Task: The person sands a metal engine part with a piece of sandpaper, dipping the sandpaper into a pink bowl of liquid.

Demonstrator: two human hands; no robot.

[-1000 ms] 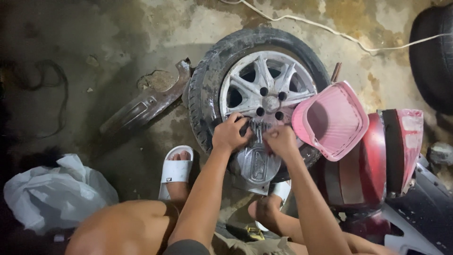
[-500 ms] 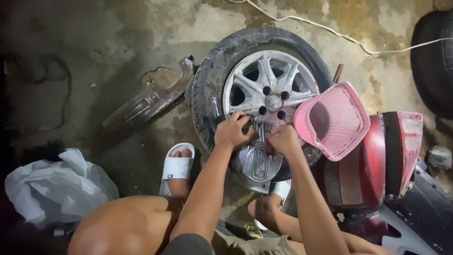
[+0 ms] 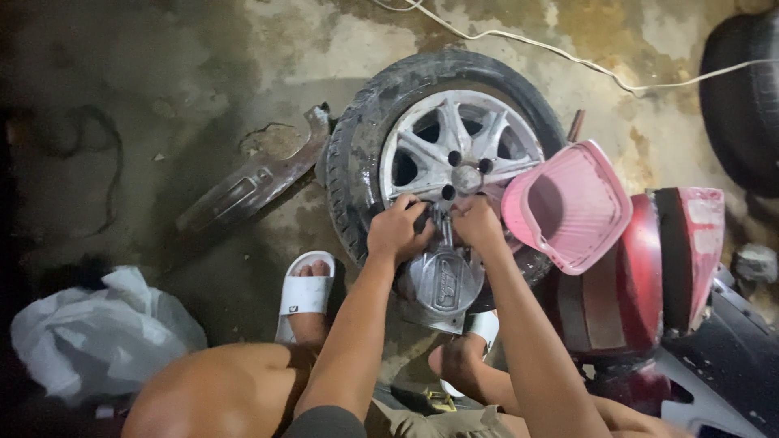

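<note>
Head view: nearest, a white sandal (image 3: 307,294) rests on the stained concrete floor (image 3: 203,73). Above it a silver hubcap (image 3: 442,281) leans on the wheel (image 3: 454,154). The left hand (image 3: 398,229) and right hand (image 3: 479,223) curl closed over its top edge, gripping there. Just right sits a pink plastic stool (image 3: 568,207).

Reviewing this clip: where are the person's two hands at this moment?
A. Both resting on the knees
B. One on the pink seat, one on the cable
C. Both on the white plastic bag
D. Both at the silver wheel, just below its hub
D: the left hand and right hand sit side by side on the silver wheel, just below its hub and above the round metal cover.
</note>
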